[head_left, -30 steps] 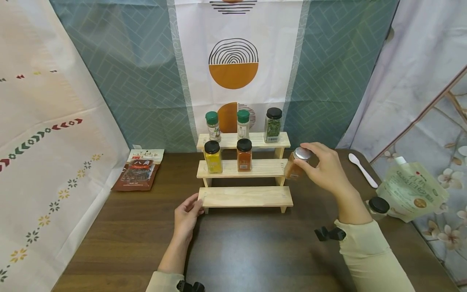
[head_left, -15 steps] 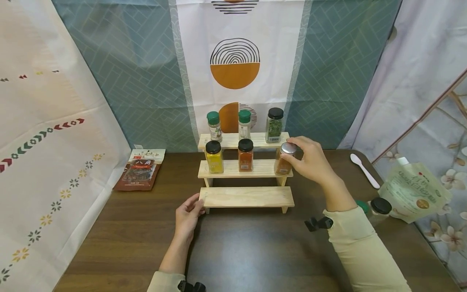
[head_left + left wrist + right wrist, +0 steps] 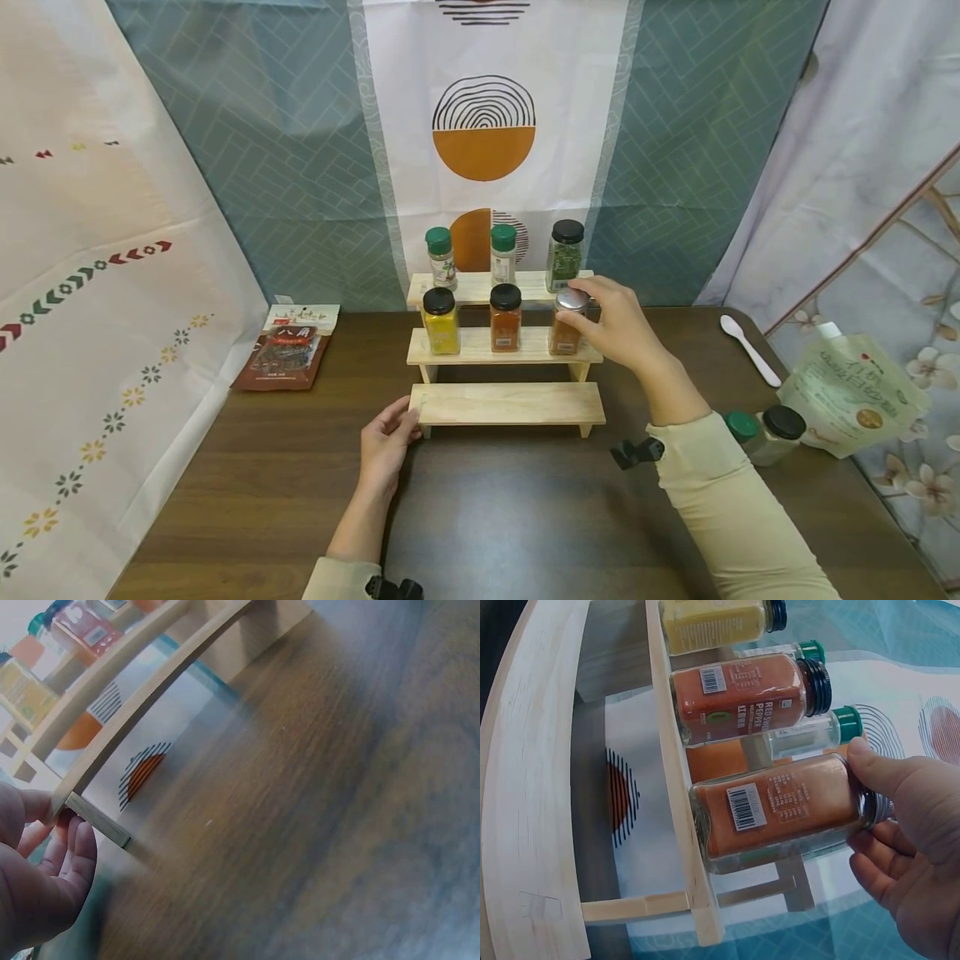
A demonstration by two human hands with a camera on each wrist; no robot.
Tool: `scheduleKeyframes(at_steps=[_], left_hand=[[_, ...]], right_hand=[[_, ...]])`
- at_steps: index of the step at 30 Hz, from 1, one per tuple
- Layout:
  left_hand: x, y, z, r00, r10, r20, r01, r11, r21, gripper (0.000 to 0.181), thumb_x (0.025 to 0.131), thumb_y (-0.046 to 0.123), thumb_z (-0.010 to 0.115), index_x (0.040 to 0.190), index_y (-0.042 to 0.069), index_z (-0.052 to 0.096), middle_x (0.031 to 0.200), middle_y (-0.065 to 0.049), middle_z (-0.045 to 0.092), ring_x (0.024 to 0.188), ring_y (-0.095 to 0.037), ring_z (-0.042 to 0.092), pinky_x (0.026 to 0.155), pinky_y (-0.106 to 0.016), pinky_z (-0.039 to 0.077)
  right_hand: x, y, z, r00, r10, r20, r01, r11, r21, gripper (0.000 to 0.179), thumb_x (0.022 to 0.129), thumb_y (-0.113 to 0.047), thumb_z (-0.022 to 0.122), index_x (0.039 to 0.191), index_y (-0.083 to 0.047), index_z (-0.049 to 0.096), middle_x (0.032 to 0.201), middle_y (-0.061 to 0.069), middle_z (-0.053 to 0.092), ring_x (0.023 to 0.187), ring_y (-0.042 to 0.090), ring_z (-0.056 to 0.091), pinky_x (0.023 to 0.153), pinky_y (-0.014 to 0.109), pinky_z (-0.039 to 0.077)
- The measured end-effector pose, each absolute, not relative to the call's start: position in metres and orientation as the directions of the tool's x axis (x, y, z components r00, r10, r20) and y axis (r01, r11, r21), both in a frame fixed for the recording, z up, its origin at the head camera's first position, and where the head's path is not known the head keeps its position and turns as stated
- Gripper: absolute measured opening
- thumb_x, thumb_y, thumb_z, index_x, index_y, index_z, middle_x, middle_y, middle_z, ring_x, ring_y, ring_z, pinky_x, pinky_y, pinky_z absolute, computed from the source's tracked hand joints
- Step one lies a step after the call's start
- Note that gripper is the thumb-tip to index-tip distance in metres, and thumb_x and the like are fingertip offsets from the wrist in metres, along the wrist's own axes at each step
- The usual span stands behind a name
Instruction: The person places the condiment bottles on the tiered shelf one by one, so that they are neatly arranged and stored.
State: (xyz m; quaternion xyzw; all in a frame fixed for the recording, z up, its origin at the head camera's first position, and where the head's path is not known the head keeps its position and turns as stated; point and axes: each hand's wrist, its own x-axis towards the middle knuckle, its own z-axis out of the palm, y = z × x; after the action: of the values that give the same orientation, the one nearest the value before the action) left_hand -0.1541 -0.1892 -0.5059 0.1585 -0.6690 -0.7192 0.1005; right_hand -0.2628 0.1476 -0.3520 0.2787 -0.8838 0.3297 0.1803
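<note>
My right hand (image 3: 624, 327) holds a glass spice jar (image 3: 564, 337) of orange-brown powder by its silver lid, thumb and fingers around the top. The jar stands upright at the right of the middle step of a three-tier wooden rack (image 3: 510, 403); in the right wrist view its base is right at the shelf edge. My left hand (image 3: 384, 448) grips the left end of the lowest step, thumb above and fingers curled below in the left wrist view. Beside the held jar are a black-lidded red pepper jar (image 3: 506, 321) and a black-lidded yellow spice jar (image 3: 441, 323).
On the top step stand two green-capped bottles (image 3: 502, 257) and a black-lidded green herb jar (image 3: 565, 257). A brown spice packet (image 3: 285, 354) lies at left. At right are a white spoon (image 3: 750, 350), a spouted pouch (image 3: 855, 392), a black-lidded jar (image 3: 776, 437) and a green-capped bottle (image 3: 741, 427).
My right hand has brought the silver-lidded jar leftward from beside the rack onto the middle step, then slid further left toward the red pepper jar. My left hand keeps its grip on the rack.
</note>
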Motion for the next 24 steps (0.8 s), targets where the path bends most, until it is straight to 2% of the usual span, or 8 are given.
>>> scheduleKeyframes(at_steps=[10, 15, 24], left_hand=[[-0.154, -0.188, -0.505, -0.932, -0.352, -0.09, -0.059, -0.096, 0.994, 0.036, 0.096, 0.004, 0.069, 0.131, -0.006, 0.063, 0.106, -0.012, 0.071, 0.075, -0.009, 0.064, 0.07, -0.021, 0.058], [-0.153, -0.189, -0.506, -0.938, -0.338, -0.078, -0.056, -0.076, 0.996, 0.036, 0.098, 0.006, 0.068, 0.132, -0.005, 0.063, 0.109, -0.015, 0.07, 0.079, -0.01, 0.064, 0.072, -0.022, 0.058], [-0.153, -0.191, -0.509, -0.937, -0.343, -0.068, -0.043, -0.08, 0.996, 0.035, 0.097, 0.005, 0.068, 0.131, -0.004, 0.064, 0.105, -0.013, 0.07, 0.079, -0.011, 0.065, 0.072, -0.023, 0.059]], right_hand=[[-0.252, 0.161, -0.36, -0.781, -0.328, 0.532, -0.601, 0.628, -0.494, 0.057, 0.084, -0.018, 0.085, 0.132, 0.001, 0.06, 0.119, 0.017, 0.057, 0.105, 0.035, 0.057, 0.088, 0.051, 0.052], [-0.242, 0.18, -0.368, -0.776, -0.314, 0.548, -0.596, 0.65, -0.471, 0.053, 0.085, -0.014, 0.084, 0.13, 0.002, 0.061, 0.111, 0.016, 0.059, 0.101, 0.033, 0.059, 0.085, 0.05, 0.052], [-0.222, 0.213, -0.378, -0.778, -0.308, 0.548, -0.575, 0.701, -0.422, 0.046, 0.085, -0.011, 0.084, 0.124, 0.001, 0.064, 0.101, 0.013, 0.063, 0.094, 0.032, 0.063, 0.08, 0.052, 0.054]])
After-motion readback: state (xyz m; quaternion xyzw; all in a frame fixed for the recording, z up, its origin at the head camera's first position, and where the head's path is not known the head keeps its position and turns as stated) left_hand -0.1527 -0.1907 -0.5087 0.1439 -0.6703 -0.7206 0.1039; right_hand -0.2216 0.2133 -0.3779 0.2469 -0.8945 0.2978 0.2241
